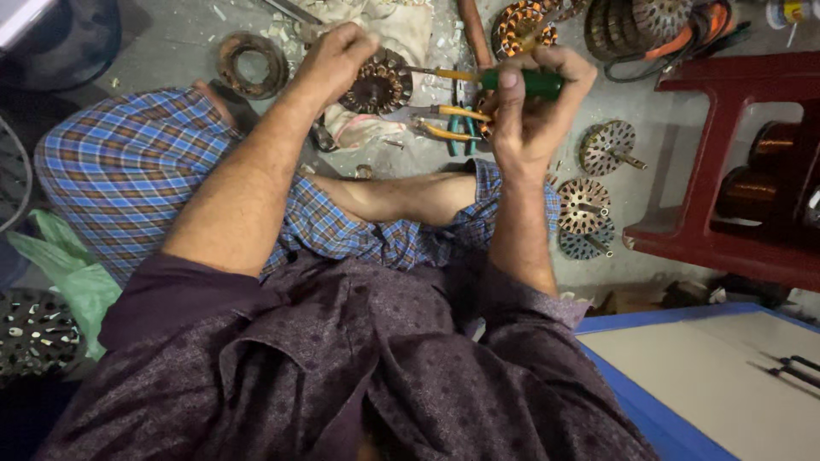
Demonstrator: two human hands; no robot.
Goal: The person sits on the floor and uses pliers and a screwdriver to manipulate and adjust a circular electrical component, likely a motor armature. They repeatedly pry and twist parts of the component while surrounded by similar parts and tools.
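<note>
While the person sits cross-legged on the floor (171,43), the left hand (337,55) curls its fingers over a round fan stator (376,83), holding it above the knees. The right hand (531,107) is closed around the green handle of a screwdriver (521,82), whose shaft reaches the stator's edge. Pliers (453,124) lie just below; 3 rotor discs (585,205) sit beside a red stool (726,154).
</note>
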